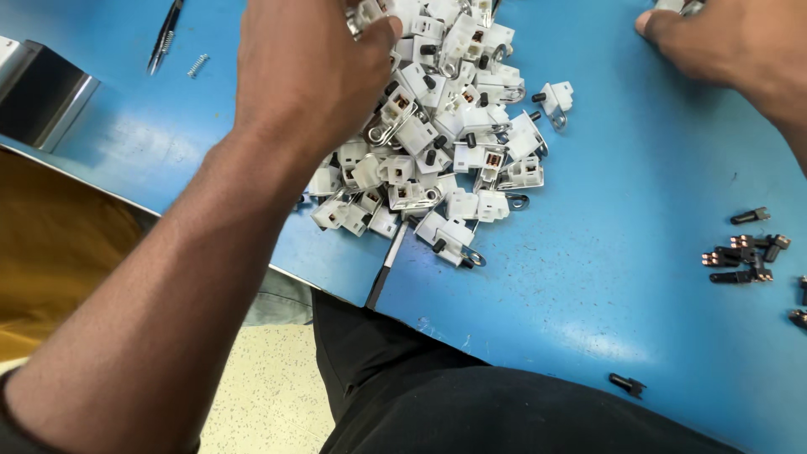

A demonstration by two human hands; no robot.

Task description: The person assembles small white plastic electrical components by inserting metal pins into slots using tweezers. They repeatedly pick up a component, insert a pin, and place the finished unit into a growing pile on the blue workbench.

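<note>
Nearest the camera, the left forearm rises from the lower left of the frame to the left hand (307,67) at upper centre. Seen from the back, the hand rests on the top of a heap of white plastic parts (437,134), its fingers curled into the heap and pinching one white part near the top edge.

The heap sits on a blue table (605,252), whose near edge runs diagonally from left centre down to the lower right, just below the heap. Open blue surface spreads right of the heap. A cluster of small black pieces (744,252) lies at the right edge, well apart.

The right hand (723,42) enters at the upper right, knuckles bent; whether its fingers hold anything cannot be told.
</note>
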